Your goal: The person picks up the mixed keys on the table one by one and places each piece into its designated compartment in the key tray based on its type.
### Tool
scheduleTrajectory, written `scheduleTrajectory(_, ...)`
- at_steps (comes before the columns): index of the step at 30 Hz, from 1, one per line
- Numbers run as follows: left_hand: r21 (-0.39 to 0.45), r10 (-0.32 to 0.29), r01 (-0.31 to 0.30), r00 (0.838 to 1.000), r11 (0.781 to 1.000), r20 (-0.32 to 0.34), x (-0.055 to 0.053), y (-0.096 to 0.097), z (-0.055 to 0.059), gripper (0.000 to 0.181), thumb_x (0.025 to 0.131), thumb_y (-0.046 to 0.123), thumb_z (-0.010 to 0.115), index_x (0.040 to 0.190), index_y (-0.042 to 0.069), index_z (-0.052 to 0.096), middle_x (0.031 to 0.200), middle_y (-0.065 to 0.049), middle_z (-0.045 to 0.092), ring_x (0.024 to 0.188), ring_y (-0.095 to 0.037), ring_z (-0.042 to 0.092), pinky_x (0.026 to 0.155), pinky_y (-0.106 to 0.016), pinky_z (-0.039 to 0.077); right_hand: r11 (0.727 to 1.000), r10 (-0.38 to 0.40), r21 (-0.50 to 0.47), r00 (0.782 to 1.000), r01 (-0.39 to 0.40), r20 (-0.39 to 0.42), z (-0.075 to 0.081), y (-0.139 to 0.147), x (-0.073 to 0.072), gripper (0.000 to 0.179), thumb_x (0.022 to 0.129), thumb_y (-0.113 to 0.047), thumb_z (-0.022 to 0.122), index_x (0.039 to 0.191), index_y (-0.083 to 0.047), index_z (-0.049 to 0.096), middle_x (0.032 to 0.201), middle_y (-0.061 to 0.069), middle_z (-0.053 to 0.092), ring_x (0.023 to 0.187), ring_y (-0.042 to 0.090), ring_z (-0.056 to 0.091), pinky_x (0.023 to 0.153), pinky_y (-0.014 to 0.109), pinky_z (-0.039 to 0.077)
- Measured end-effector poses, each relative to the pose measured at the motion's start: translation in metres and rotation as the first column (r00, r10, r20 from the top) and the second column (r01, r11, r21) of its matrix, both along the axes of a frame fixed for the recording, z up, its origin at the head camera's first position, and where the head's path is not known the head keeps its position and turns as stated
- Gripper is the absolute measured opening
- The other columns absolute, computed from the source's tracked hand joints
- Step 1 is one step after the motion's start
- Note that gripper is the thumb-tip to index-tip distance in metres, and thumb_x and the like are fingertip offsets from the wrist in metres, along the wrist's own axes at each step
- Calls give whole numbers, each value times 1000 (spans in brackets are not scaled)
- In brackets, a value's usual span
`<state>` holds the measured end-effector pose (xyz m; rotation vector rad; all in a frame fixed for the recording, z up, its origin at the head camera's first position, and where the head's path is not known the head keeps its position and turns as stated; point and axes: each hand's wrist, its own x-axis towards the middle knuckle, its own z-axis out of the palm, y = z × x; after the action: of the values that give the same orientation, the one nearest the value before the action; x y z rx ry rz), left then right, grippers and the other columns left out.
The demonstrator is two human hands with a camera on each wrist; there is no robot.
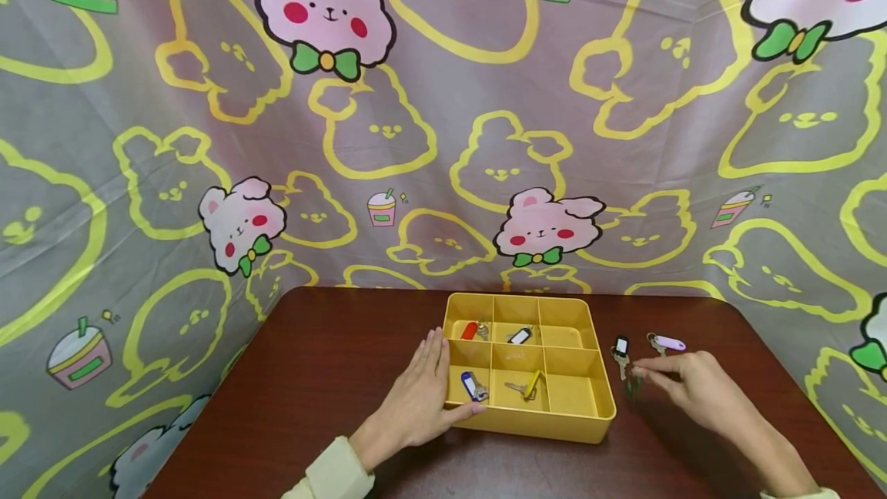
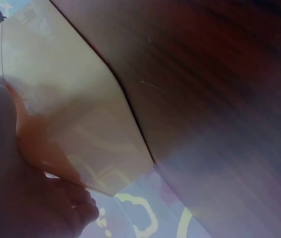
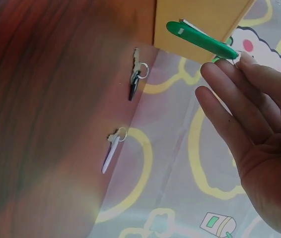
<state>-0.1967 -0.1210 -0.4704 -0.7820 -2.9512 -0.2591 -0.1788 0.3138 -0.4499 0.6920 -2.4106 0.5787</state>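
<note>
My left hand (image 1: 416, 399) rests against the left side of a yellow divided box (image 1: 530, 423), fingers straight along the wall and thumb on the front rim. To the right of the box, my right hand (image 1: 703, 395) pinches a green key tag (image 3: 200, 42) near its end, between thumb and fingertips; the tag hangs above the table. Inside the box lie keys with a red tag (image 1: 469, 330), a black tag (image 1: 520, 336), a blue tag (image 1: 470, 385) and a yellow tag (image 1: 533, 384), each in its own compartment. Both right-hand compartments hold nothing.
Beyond my right hand, a key with a black tag (image 1: 621, 346) and a key with a lilac tag (image 1: 670, 343) lie on the dark wooden table (image 1: 333, 360). A patterned cloth (image 1: 430, 98) hangs behind the table and at its sides.
</note>
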Motion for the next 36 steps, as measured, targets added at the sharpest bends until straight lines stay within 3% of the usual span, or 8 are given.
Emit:
scheduleTrajectory(6, -37, -6, 5, 1000, 999, -21, 0, 0, 2, 121, 92, 91, 29, 165, -5, 19, 176, -25, 6, 165, -38, 13, 134, -48, 22, 999, -43, -16, 999, 44, 4, 6, -2, 1, 23, 73, 2, 89, 91, -11, 85, 81, -5, 81, 72, -14, 52, 58, 8, 37)
scheduleTrajectory(12, -54, -11, 9, 999, 998, -41, 0, 0, 2, 121, 92, 91, 28, 164, -7, 22, 175, -27, 9, 164, -41, 17, 134, -48, 23, 993, -112, -35, 993, 113, 34, 12, -6, 3, 23, 78, -1, 87, 96, -16, 86, 87, -2, 83, 81, -12, 61, 64, 4, 40)
scheduleTrajectory(16, -52, -9, 8, 999, 999, -31, 1, 0, 3, 121, 92, 91, 28, 164, -7, 21, 175, -26, 8, 164, -40, 16, 134, -48, 23, 983, -153, -96, 987, 158, 56, 16, -8, 4, 20, 82, -2, 85, 96, -15, 87, 92, 7, 83, 91, -23, 59, 68, 0, 41)
scheduleTrajectory(19, -42, -6, 6, 1000, 999, -16, 1, 0, 3, 121, 92, 91, 29, 164, -6, 20, 175, -26, 8, 165, -39, 15, 134, -48, 23, 971, -160, -161, 982, 175, 97, 19, -10, 5, 17, 86, 0, 82, 98, -10, 86, 96, 14, 82, 79, -30, 49, 54, 5, 36)
scheduleTrajectory(23, -33, -4, 4, 1000, 999, -11, 0, 0, 2, 122, 92, 91, 30, 165, -6, 19, 175, -25, 8, 165, -39, 14, 134, -48, 23, 955, -170, -214, 971, 204, 167, 24, -12, 5, 15, 91, -2, 78, 103, -8, 85, 95, 14, 82, 61, -19, 42, 43, 18, 26)
scheduleTrajectory(29, -32, -5, 4, 1000, 999, -16, 0, 0, 3, 122, 91, 91, 29, 165, -6, 19, 176, -25, 8, 165, -38, 15, 134, -48, 24, 948, -122, -254, 955, 193, 270, 34, -16, 5, 15, 97, -8, 74, 109, -9, 84, 91, 7, 83, 78, -21, 67, 63, 3, 44)
scheduleTrajectory(31, -32, -5, 4, 1000, 999, -13, 0, 0, 4, 122, 92, 91, 29, 165, -6, 18, 176, -24, 7, 165, -38, 14, 134, -48, 23, 948, -106, -257, 948, 187, 300, 39, -19, 5, 16, 99, -11, 73, 110, -9, 83, 92, 6, 83, 80, -18, 69, 70, 0, 46)
scheduleTrajectory(36, -36, -5, 4, 1000, 999, -8, -1, 0, 3, 121, 92, 90, 30, 165, -6, 18, 176, -25, 7, 165, -38, 14, 134, -48, 23, 950, -94, -244, 922, 196, 377, 50, -26, 4, 19, 102, -20, 71, 113, -11, 83, 97, 6, 84, 84, -18, 69, 73, 1, 47)
